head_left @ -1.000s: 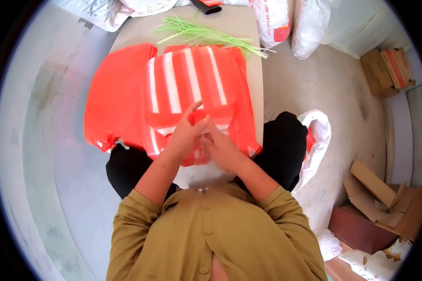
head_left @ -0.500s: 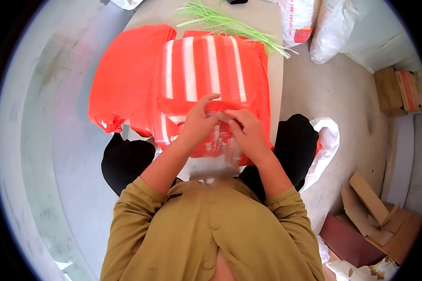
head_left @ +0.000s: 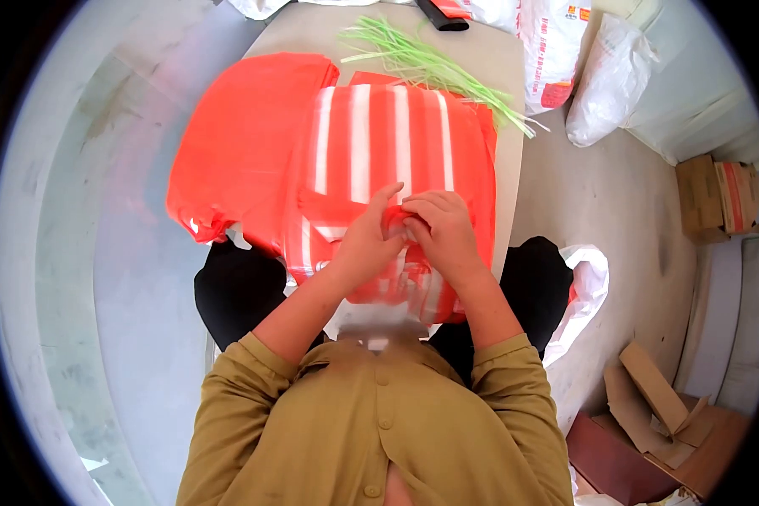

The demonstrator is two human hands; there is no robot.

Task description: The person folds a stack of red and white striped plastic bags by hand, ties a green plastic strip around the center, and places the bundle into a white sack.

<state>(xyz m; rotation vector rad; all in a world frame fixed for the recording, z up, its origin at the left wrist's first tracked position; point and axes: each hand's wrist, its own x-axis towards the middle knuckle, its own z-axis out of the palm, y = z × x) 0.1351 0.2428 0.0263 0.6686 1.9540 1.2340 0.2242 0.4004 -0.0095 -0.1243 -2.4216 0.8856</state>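
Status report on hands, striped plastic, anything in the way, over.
Left hand, right hand close together at striped plastic, grip unclear. Stripes face up. Green strips at far edge, clear of hands.

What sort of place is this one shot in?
Likely a small workshop or packing room, judging by the striped red-and-white pile on the table, the loose green strips at its far end, and the open cardboard box to the right.
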